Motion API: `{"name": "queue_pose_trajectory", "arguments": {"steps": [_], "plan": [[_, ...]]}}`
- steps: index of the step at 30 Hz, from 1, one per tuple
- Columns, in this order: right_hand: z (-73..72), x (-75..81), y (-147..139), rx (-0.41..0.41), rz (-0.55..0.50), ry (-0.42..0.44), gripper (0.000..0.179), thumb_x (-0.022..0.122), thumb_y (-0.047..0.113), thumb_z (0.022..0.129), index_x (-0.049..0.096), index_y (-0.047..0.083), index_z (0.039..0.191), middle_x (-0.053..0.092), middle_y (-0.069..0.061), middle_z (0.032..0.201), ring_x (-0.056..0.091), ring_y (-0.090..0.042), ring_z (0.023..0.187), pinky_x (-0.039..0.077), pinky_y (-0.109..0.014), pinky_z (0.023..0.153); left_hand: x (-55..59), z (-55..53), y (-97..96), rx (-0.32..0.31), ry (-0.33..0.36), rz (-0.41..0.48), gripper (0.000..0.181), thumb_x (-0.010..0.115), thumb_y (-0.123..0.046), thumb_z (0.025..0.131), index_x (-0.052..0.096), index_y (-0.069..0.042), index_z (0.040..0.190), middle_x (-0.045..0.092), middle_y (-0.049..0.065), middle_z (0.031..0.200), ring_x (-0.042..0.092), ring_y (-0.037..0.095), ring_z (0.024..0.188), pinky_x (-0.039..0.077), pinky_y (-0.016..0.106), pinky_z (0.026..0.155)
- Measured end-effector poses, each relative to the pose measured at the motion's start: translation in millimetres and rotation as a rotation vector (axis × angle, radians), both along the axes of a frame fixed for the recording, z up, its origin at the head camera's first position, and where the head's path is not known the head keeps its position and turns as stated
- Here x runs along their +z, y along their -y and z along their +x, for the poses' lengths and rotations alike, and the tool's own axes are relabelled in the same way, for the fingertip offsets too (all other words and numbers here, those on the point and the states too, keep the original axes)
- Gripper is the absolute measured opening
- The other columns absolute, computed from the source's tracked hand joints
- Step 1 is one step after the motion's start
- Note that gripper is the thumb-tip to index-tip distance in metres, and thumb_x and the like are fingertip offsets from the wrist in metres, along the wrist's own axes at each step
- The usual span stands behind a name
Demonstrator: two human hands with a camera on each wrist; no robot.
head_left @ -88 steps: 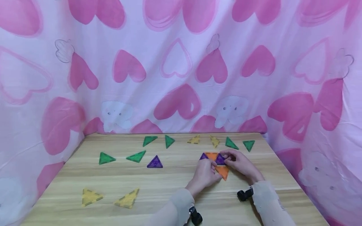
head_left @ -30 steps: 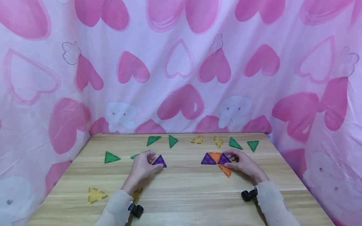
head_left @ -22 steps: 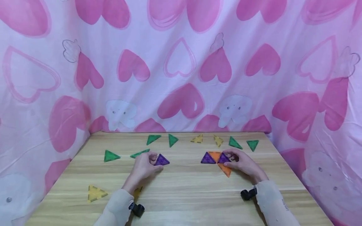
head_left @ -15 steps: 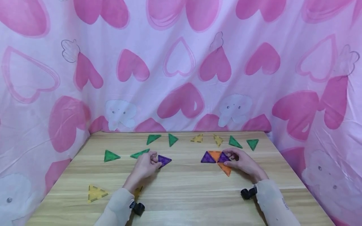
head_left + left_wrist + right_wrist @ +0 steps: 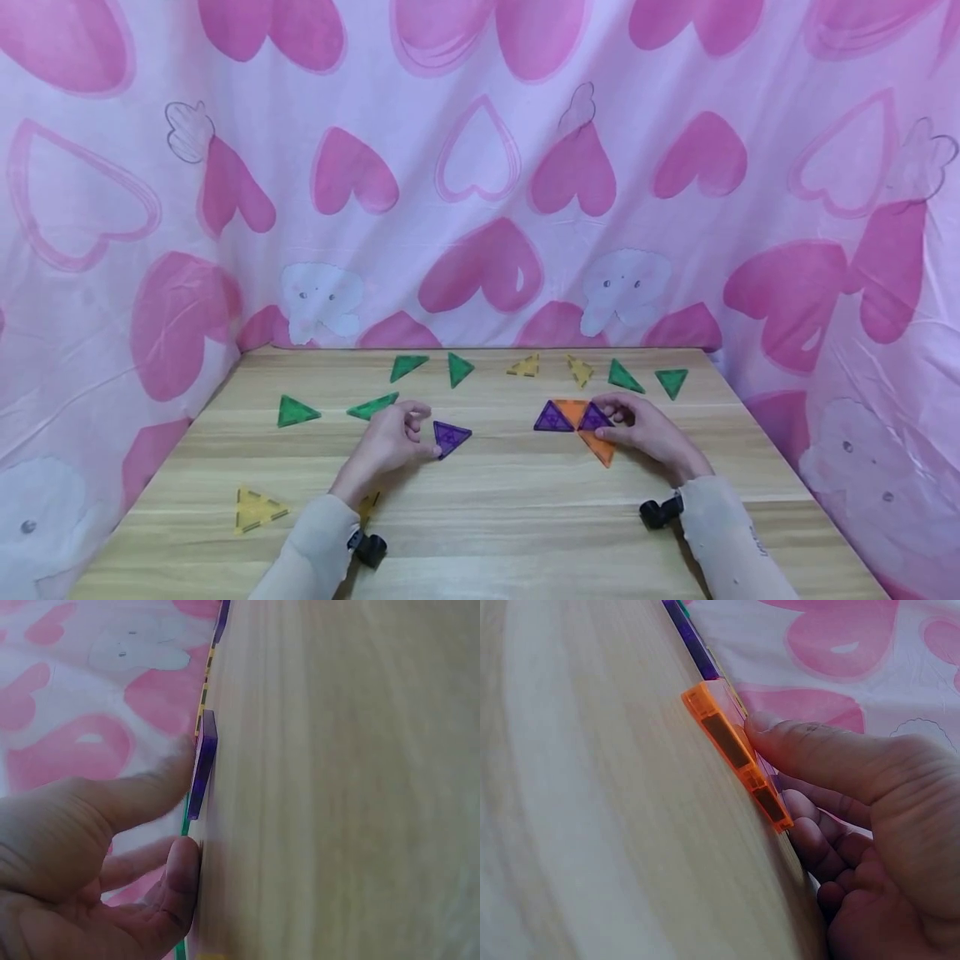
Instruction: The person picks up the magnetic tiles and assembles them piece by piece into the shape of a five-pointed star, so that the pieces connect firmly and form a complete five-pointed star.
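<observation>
A purple triangular magnetic tile (image 5: 452, 437) lies on the table, one corner towards me. My left hand (image 5: 390, 442) touches its left side with the thumb, the other fingers loosely bent and apart from it; the left wrist view shows the thumb against the tile (image 5: 202, 765). To the right, two purple tiles and two orange ones join in a cluster. My right hand (image 5: 645, 432) holds its right purple tile (image 5: 592, 417) between thumb and fingers, partly hiding it. The left purple tile (image 5: 553, 417), upper orange tile (image 5: 570, 410) and lower orange tile (image 5: 597, 451) touch at their corners.
Green triangle tiles (image 5: 296, 411) lie at left and along the back, one (image 5: 373, 406) partly behind my left hand. Small yellow tiles (image 5: 525, 366) lie at the back. A larger yellow tile (image 5: 258, 509) is front left; another (image 5: 369, 505) is mostly hidden by my left arm.
My left hand has gone from the cluster to the separate purple tile. That tile has turned from pointing away to pointing towards me and shifted right. My right hand stays at the cluster.
</observation>
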State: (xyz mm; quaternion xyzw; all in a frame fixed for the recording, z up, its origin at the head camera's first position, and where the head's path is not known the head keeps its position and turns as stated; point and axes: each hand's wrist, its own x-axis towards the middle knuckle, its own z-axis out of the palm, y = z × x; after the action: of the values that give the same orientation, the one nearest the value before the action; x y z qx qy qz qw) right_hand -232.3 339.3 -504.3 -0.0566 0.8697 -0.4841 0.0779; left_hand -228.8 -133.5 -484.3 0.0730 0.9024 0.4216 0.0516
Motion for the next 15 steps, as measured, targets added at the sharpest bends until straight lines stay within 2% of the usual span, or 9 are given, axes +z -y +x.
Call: {"name": "queue_pose_trajectory", "arguments": {"steps": [5,8,15], "plan": [[-1.8,-2.0,-0.7,0.018,0.035,-0.029,0.058,0.090,0.028,0.096,0.068,0.017,0.149,0.064,-0.011,0.140,0.055,-0.031,0.124,0.051,-0.035,0.100,-1.3,1.2,0.6,-0.031,-0.009,0.015,0.054,0.101,-0.004,0.079,0.079,-0.006,0.129,0.067,0.006,0.105,0.061,0.016,0.088,0.054,0.034,0.082],[-2.4,-2.5,-2.4,0.048,0.032,-0.058,0.058,0.089,0.023,0.098,0.067,0.012,0.150,0.065,-0.013,0.138,0.056,-0.031,0.120,0.052,-0.031,0.096,-2.1,1.9,0.3,-0.047,-0.005,0.016,0.053,0.102,-0.008,0.080,0.078,-0.007,0.127,0.065,0.006,0.106,0.059,0.017,0.089,0.053,0.033,0.080],[0.0,-0.8,-1.4,0.016,-0.002,-0.013,0.060,0.090,0.028,0.096,0.067,0.018,0.150,0.063,-0.011,0.139,0.057,-0.028,0.122,0.051,-0.032,0.099,-4.7,1.0,-6.4,-0.085,-0.069,-0.026,0.043,0.103,-0.014,0.078,0.080,-0.007,0.114,0.068,0.003,0.100,0.060,0.016,0.086,0.053,0.030,0.077]]}}
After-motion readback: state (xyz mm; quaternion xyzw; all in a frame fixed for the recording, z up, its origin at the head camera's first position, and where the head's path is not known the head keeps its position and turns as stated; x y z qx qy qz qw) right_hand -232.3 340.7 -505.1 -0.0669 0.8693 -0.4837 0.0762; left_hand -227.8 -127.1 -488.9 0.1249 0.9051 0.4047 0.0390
